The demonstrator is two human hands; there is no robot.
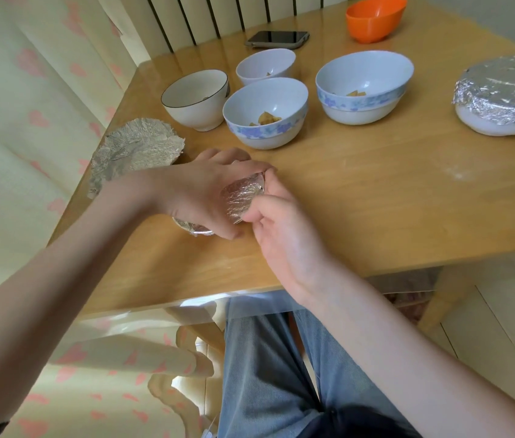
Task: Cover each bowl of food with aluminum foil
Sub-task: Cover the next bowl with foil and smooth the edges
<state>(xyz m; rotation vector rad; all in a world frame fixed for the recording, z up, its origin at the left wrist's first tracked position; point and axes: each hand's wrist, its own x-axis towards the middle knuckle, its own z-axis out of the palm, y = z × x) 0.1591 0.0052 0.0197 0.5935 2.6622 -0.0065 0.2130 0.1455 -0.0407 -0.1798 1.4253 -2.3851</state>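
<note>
pressing foil onto a small bowl (239,197) — left hand (199,191) cups it, right hand (276,222) pinches its edge — next, tuck all around.

The table (376,197) is pale honey-coloured wood. On it, the nearest open bowl (265,113) and the larger bowl (364,86) are white with a blue floral band under the rim; the small bowl (265,65) behind them is plain white, and the left bowl (195,99) is white with a thin dark rim line. An orange bowl (375,18) stands at the far edge beside a black phone (276,39). Silver crinkled foil (242,197) shows between the hands, and silver foil caps the white bowl (502,99) at right. The curtain (22,90) is cream with pink hearts; the jeans (268,374) are light blue.
</note>
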